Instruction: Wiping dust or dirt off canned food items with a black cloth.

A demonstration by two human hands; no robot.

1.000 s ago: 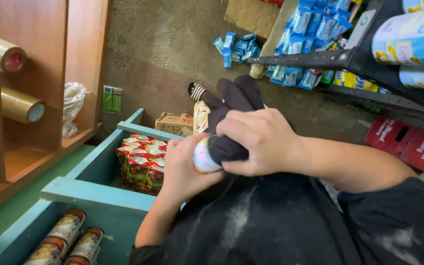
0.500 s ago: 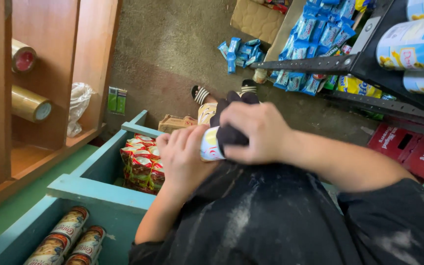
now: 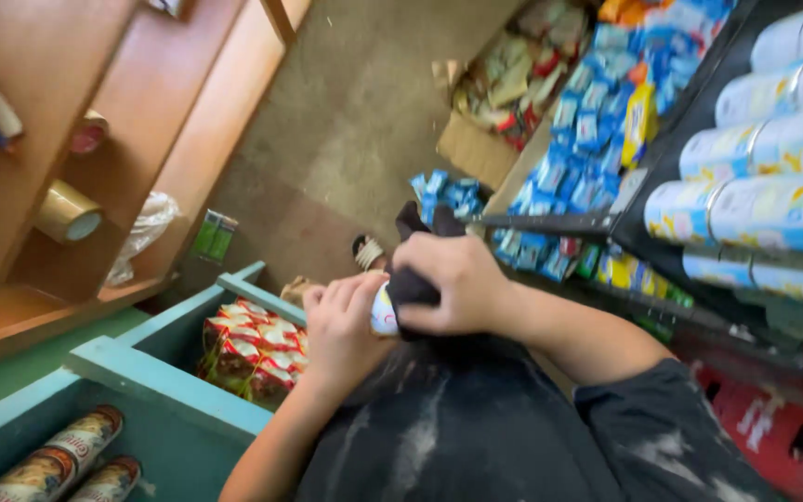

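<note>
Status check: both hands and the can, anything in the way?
Left hand grips small can. Right hand presses dark cloth on it. Nothing in the way.

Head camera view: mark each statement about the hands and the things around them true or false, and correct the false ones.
1. The right hand presses a dark cloth against a small can. True.
2. The left hand holds a pair of scissors. False: it grips the small can.
3. Red and white packets lie in a compartment of the teal wooden bin. True.
4. The shelf on the right holds glass bottles. False: it holds rows of large tins lying on their sides.
5. A roll of brown tape sits in the wooden shelving on the left. True.
</note>
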